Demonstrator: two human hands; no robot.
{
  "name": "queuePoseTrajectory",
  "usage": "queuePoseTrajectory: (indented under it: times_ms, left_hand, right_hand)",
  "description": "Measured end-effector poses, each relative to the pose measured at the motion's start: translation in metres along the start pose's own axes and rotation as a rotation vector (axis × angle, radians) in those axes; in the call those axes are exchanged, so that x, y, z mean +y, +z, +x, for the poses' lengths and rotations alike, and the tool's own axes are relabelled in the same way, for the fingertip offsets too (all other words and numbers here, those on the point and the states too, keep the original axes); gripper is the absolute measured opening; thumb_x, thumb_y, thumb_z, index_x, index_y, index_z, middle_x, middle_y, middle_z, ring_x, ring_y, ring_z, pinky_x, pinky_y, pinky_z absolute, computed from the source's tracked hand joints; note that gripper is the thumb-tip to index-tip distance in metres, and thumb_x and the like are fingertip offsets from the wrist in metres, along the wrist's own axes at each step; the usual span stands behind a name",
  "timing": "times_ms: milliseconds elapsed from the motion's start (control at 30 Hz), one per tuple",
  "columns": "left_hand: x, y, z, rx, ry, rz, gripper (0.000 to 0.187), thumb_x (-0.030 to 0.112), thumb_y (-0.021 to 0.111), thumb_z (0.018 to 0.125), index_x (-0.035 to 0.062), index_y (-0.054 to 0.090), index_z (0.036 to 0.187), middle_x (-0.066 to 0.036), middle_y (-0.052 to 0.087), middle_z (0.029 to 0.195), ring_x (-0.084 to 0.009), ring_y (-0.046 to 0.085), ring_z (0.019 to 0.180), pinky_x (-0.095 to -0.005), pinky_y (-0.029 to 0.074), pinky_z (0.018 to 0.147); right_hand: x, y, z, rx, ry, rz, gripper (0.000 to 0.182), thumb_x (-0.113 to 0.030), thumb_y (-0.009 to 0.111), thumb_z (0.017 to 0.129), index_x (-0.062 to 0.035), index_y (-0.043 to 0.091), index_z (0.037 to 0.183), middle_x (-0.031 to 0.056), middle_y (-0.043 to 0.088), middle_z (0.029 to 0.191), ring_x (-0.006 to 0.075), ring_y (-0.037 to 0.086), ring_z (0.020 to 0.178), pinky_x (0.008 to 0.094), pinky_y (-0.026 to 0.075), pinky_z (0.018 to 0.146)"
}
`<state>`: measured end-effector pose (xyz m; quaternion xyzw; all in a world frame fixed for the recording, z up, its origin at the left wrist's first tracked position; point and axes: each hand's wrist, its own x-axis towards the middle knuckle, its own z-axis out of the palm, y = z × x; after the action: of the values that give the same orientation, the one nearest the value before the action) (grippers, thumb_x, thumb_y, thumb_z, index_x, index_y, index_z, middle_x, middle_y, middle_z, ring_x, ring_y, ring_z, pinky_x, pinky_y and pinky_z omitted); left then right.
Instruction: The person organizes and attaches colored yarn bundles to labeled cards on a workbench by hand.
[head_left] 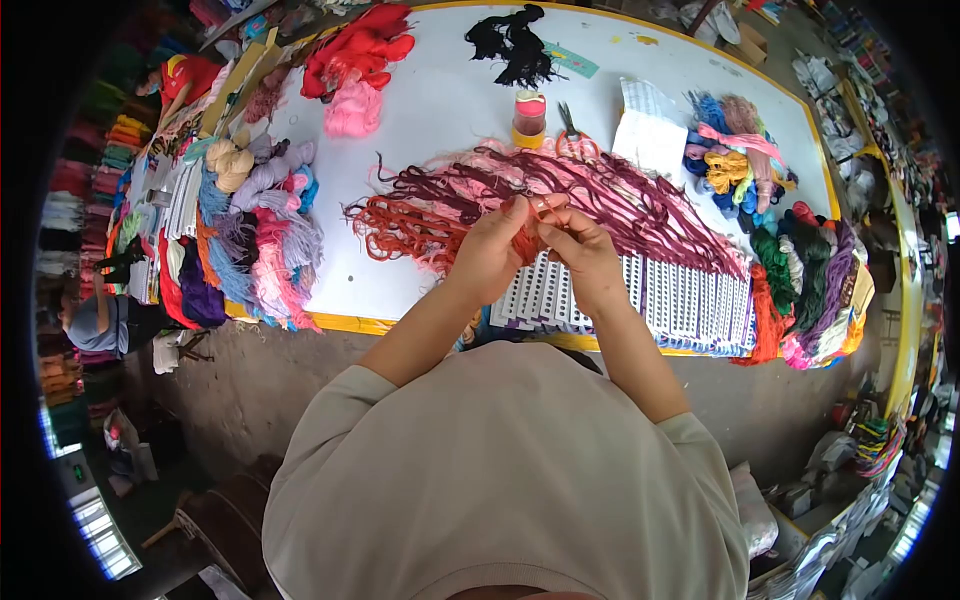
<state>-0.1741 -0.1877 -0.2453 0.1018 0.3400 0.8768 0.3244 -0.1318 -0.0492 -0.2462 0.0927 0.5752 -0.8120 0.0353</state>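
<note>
Left hand point(487, 252) and right hand point(585, 250) met over the tabletop point(420, 100), fingers pinched shut on red yarn strands point(527, 240) — soft, light, tangle-prone — probably best gripped near the ends.

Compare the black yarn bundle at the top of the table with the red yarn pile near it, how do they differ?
The black yarn bundle is dark, small and stringy, with loose strands trailing toward the table's middle; the red yarn pile is bright, larger and heaped thick. The black bundle lies alone on bare white table; the red pile touches a pink yarn clump just below it. Both lie on the table's far side, away from the left hand and right hand.
</note>
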Motion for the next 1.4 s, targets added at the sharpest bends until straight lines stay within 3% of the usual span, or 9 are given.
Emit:
queuePoseTrajectory:
  times_ms: [567,733,800,867,1033,1167,1200,1267,1400]
  left_hand:
    - [0.026,-0.035,0.019,0.309,-0.158,-0.113,0.02,0.022,0.048,0.097,0.0057,0.055,0.088,-0.018,0.062,0.115,-0.017,0.063,0.084,-0.0298,0.051,0.069]
    - [0.084,-0.197,-0.022,0.436,-0.236,-0.221,0.011,0.015,0.051,0.093,0.0061,0.056,0.09,0.006,0.034,0.057,-0.0032,0.029,0.042,-0.0168,0.02,0.036]
    - [0.113,-0.26,-0.054,0.877,-0.122,-0.148,0.006,0.008,0.048,0.093,0.0054,0.054,0.092,0.004,0.039,0.063,-0.0043,0.029,0.043,-0.017,0.02,0.035]
    - [0.148,-0.349,-0.105,0.944,-0.054,-0.195,0.005,0.008,0.05,0.091,0.0053,0.054,0.092,0.004,0.034,0.059,-0.0052,0.027,0.043,-0.0168,0.02,0.036]
    - [0.201,-0.368,-0.146,1.356,0.295,-0.161,0.024,0.013,0.051,0.089,0.0145,0.046,0.066,0.005,0.026,0.049,-0.0083,0.024,0.041,-0.0265,0.019,0.039]
    - [0.091,-0.305,-0.069,0.839,0.0,0.465,0.023,0.02,0.048,0.092,0.0071,0.058,0.108,0.005,0.033,0.059,-0.0055,0.035,0.046,-0.0225,0.039,0.041]
    - [0.056,-0.31,-0.039,0.353,-0.245,-0.21,0.032,0.018,0.047,0.092,0.0065,0.057,0.12,0.003,0.05,0.07,-0.0038,0.039,0.049,-0.0175,0.037,0.04]
    - [-0.025,-0.219,0.035,0.526,-0.542,-0.053,0.028,0.014,0.048,0.091,0.0089,0.061,0.115,-0.002,0.067,0.098,-0.0003,0.04,0.051,-0.0117,0.029,0.041]
    - [-0.155,-0.178,0.091,0.52,-0.908,0.774,0.02,0.025,0.06,0.083,0.0061,0.069,0.084,-0.008,0.068,0.076,-0.0103,0.05,0.049,-0.0247,0.037,0.043]
  right_hand:
    - [0.007,-0.037,0.009,-0.309,0.423,0.461,0.01,-0.021,0.053,0.095,-0.0113,0.054,0.095,-0.0042,0.048,0.071,0.0045,0.039,0.054,0.0186,0.029,0.046]
    - [0.039,-0.179,0.011,0.517,-0.155,-0.022,0.013,-0.024,0.056,0.093,-0.0111,0.054,0.094,0.004,0.062,0.102,0.0158,0.058,0.096,0.0336,0.046,0.085]
    - [0.051,-0.28,-0.008,0.375,-0.103,-0.076,0.011,-0.021,0.057,0.091,-0.0111,0.056,0.095,0.0063,0.061,0.114,0.0199,0.055,0.111,0.0405,0.045,0.092]
    - [0.071,-0.416,-0.033,0.638,0.063,0.508,0.005,-0.014,0.06,0.084,-0.0104,0.062,0.08,0.0068,0.064,0.084,0.0198,0.062,0.084,0.0351,0.05,0.078]
    - [0.008,-0.608,-0.106,1.467,-0.011,-0.331,0.013,-0.006,0.054,0.076,-0.0045,0.058,0.064,0.0103,0.062,0.067,0.0237,0.062,0.068,0.0399,0.05,0.062]
    - [0.072,-0.562,-0.031,0.953,-0.362,-0.789,0.017,-0.008,0.053,0.081,-0.0006,0.065,0.089,0.0187,0.066,0.085,0.0255,0.064,0.076,0.0384,0.05,0.065]
    - [0.072,-0.462,0.003,0.834,-0.084,-1.357,0.027,-0.013,0.054,0.086,-0.0048,0.062,0.11,0.015,0.067,0.094,0.0251,0.064,0.079,0.039,0.05,0.068]
    - [0.15,-0.372,0.048,0.41,-0.122,-0.768,0.027,-0.022,0.056,0.092,-0.0063,0.059,0.114,0.0039,0.065,0.099,0.0119,0.062,0.079,0.0277,0.05,0.062]
    - [0.167,-0.202,0.098,-0.076,0.219,-0.767,0.015,-0.016,0.054,0.09,-0.0096,0.06,0.102,0.011,0.065,0.087,0.0301,0.063,0.077,0.0367,0.05,0.07]
